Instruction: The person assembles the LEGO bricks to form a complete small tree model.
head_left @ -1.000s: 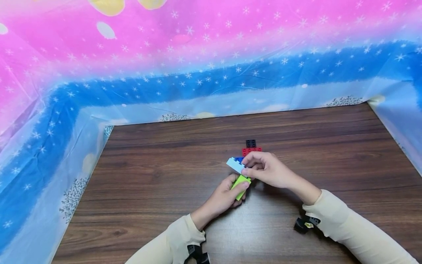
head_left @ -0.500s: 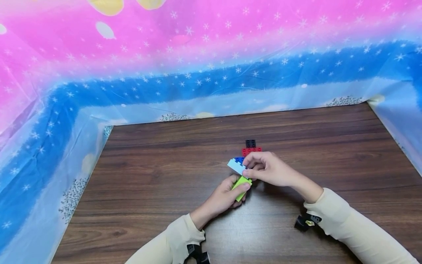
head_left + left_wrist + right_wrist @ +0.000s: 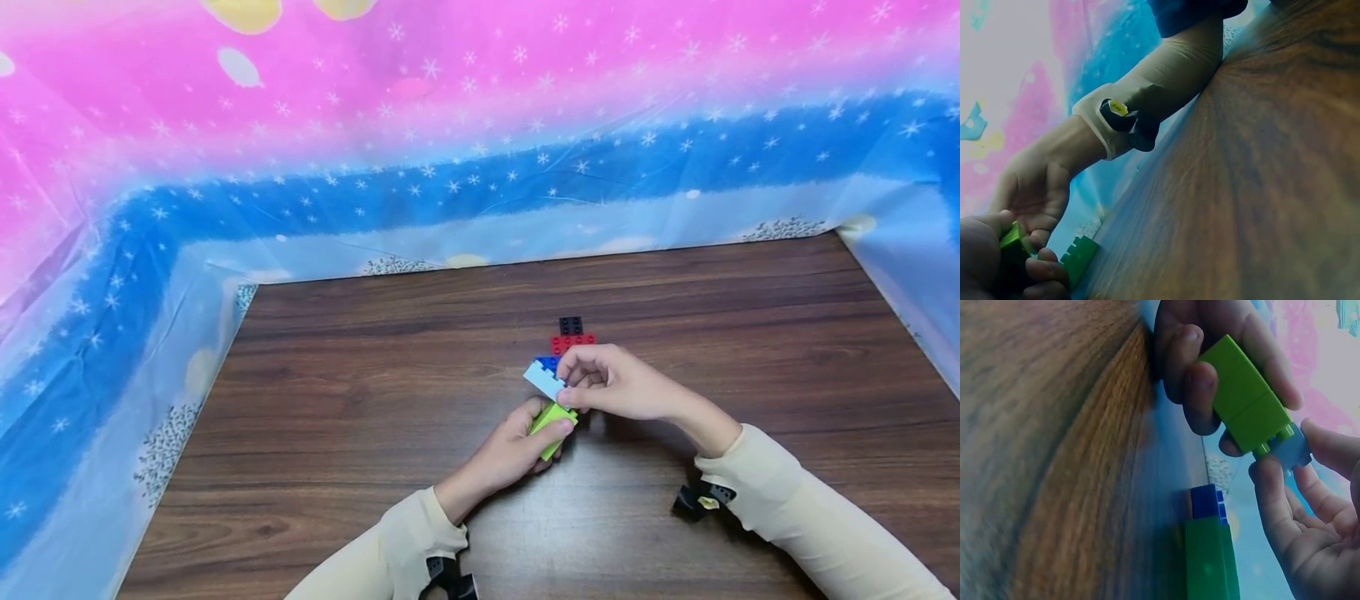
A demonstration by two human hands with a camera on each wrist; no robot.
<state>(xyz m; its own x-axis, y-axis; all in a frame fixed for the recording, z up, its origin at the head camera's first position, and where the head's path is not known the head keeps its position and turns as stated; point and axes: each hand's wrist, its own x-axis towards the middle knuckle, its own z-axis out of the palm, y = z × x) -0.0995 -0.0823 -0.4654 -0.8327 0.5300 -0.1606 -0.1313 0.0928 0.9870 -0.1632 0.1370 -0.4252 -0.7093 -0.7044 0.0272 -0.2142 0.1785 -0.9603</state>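
Observation:
My left hand (image 3: pixel 501 454) grips a column of lime green toy bricks (image 3: pixel 551 429), thumb on top and fingers beneath. Seams across the column show in the right wrist view, with studs at its far end. My right hand (image 3: pixel 626 387) pinches a light blue brick (image 3: pixel 543 379) between thumb and fingers. That brick is tilted, its studs facing away, and one end sits right at the studs of the lime green column. In the right wrist view, the light blue brick (image 3: pixel 1291 450) is partly hidden by fingers and the column.
Beyond the hands on the wooden table (image 3: pixel 360 400) lie a black brick (image 3: pixel 571 325), a red brick (image 3: pixel 572 342) and a blue brick (image 3: pixel 548 363) in line. A green brick (image 3: pixel 1207 559) adjoins the blue one. Patterned cloth (image 3: pixel 450 196) stands along the table's edges.
Both hands have drifted slightly right with the lime green column and the light blue brick. Their grips look the same, and the bricks on the table have not moved.

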